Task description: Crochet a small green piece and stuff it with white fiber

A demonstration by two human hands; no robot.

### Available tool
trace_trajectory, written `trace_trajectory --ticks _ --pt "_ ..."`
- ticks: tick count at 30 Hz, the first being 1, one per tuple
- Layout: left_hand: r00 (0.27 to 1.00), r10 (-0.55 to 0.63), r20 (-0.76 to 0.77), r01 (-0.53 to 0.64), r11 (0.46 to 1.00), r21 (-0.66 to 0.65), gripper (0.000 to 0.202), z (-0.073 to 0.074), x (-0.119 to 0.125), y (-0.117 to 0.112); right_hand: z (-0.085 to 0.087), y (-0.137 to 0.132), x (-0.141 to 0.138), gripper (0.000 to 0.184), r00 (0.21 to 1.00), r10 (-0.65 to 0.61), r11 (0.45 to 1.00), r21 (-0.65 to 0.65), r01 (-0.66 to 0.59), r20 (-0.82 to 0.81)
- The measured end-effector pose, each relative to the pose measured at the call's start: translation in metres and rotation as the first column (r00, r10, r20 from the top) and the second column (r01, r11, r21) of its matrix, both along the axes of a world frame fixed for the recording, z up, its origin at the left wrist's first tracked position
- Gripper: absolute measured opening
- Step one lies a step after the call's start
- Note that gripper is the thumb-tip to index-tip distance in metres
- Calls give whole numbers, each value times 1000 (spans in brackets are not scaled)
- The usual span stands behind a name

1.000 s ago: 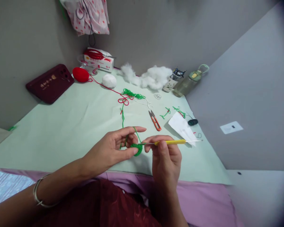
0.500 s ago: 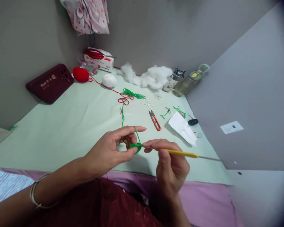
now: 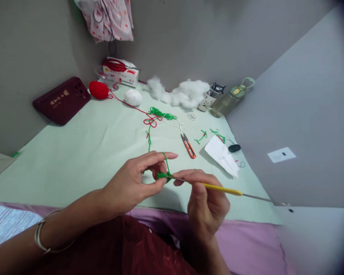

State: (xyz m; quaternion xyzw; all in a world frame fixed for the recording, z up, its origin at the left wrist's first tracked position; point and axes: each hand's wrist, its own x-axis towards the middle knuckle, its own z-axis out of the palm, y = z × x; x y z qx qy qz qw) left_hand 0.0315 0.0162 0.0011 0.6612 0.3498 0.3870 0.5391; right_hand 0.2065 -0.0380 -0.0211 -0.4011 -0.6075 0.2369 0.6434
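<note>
Between the thumb and fingers of my left hand (image 3: 134,179) is a small green crochet piece (image 3: 163,175), partly hidden by the fingertips. Green yarn (image 3: 167,163) loops over the stretched left index finger and runs down to the piece. My right hand (image 3: 208,202) grips a crochet hook (image 3: 222,189) with a yellow handle and a metal shaft at both ends. The hook's near tip meets the edge of the green piece. Further back on the table lies a green yarn bundle (image 3: 162,114), with a strand leading toward my left hand.
Orange thread snips (image 3: 188,146), yarn scraps (image 3: 201,136) and white paper (image 3: 222,156) lie ahead. Behind are a red yarn ball (image 3: 99,90), a white yarn ball (image 3: 133,97), fluffy stuffing (image 3: 189,93), a pen cup (image 3: 206,101) and a bottle (image 3: 231,99). A maroon phone-shaped case (image 3: 61,101) leans at left.
The hook's handle end has dipped slightly and shifted a little right. My left hand keeps its hold on the green piece, which looks slightly turned. The view has moved slightly.
</note>
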Motion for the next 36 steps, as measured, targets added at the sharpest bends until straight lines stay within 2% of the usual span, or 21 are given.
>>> trace_trajectory --ticks 6,9,12,15,17,20,22,25,27,29,32,34,36 --pt "1000 9 -20 -8 998 69 47 -3 0 0 0 -2 3 27 985 -8 998 62 -3 171" --pt "999 27 -46 -20 987 157 44 -6 1 -1 -2 -3 5 27 959 -35 994 108 5 280" --pt "995 59 -86 -34 962 272 37 -9 2 -1 -5 -4 3 29 881 -110 984 174 32 459" --pt "994 65 -90 -33 949 313 31 -10 2 -1 -9 -6 0 34 752 -279 943 319 97 597" --pt "996 75 -55 -60 970 235 34 -8 3 -2 -12 -8 -1 35 683 -353 912 398 99 640" --pt "994 87 61 -86 996 -28 43 -7 4 -5 -19 -9 0 40 632 -407 891 440 115 659" --pt "985 65 160 -31 978 -206 52 -8 6 -6 -25 -8 0 46 625 -453 870 467 156 635" --pt "950 11 312 130 895 -427 65 -11 6 -5 -31 -3 -1 48 691 -469 855 480 197 550" --pt "917 -21 398 245 818 -521 69 -12 5 -1 -29 -1 -3 41 810 -384 890 410 198 443" --pt "901 -26 433 288 783 -551 66 -13 2 2 -22 0 -3 32 921 -251 943 291 163 298" --pt "912 -8 409 240 821 -519 51 -14 -2 6 -10 1 -2 25 988 -144 984 111 138 49" --pt "920 -23 392 227 847 -481 47 -13 -4 6 -5 1 -2 23 990 -99 995 -4 99 -99" --pt "924 -80 373 259 849 -460 49 -12 -4 5 -3 3 -2 21 986 -44 997 -69 33 -161"
